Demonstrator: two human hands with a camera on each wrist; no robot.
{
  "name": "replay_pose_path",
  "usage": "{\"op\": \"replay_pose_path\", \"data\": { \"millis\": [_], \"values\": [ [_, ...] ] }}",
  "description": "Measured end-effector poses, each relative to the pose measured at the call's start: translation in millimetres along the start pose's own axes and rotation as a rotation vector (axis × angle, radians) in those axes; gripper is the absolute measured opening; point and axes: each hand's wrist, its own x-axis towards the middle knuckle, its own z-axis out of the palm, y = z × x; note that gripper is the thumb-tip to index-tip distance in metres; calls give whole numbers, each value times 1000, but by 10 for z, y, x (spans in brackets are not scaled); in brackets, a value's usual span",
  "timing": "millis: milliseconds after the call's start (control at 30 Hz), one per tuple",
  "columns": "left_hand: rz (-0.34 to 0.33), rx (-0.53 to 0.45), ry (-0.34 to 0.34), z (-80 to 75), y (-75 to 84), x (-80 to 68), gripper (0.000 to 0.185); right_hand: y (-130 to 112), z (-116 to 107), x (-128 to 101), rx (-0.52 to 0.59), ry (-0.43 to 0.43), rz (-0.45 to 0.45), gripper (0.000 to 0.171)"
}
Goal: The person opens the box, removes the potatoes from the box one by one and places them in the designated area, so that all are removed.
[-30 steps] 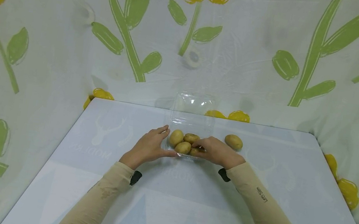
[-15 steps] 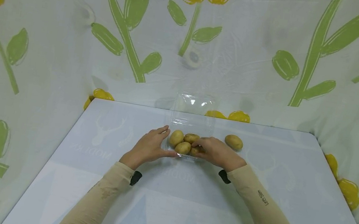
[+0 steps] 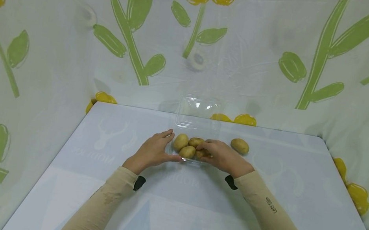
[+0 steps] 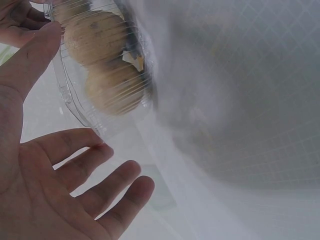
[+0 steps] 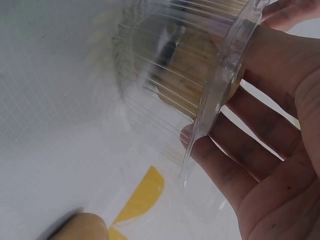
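A clear plastic clamshell container (image 3: 193, 161) sits near the table's far edge, its lid (image 3: 199, 113) raised at the back. In it lie several potatoes, among them a rounder left one (image 3: 181, 142) and a front one (image 3: 187, 152). My left hand (image 3: 153, 151) braces the left side: thumb along the front rim, fingers spread and fairly straight by the left corner. My right hand (image 3: 219, 155) reaches over the right side, its fingers round a potato (image 3: 201, 154) that they partly hide. Through the ribbed wall, the right wrist view shows this potato (image 5: 187, 75) by the fingers.
One loose potato (image 3: 240, 146) lies on the table to the right of the container, behind my right hand. The white patterned table (image 3: 169, 216) ends just behind the container, where a flower-printed curtain (image 3: 258, 54) hangs.
Almost nothing differs. My right hand shifts very slightly at the potato in the container's right front; my left hand keeps its place.
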Motion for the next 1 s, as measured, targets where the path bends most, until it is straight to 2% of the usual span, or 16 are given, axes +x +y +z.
{"op": "replay_pose_path", "data": {
  "millis": [367,800,1000],
  "values": [
    [0,-11,10,9,-10,-6,99,-8,-12,-25,26,58,-55,32],
    [-8,-18,6,-6,0,7,100,-24,-208,-187,75,187,-36,35],
    [-16,-17,-4,6,-14,4,100,23,-259,-274,42,233,-28,36]
  ]
}}
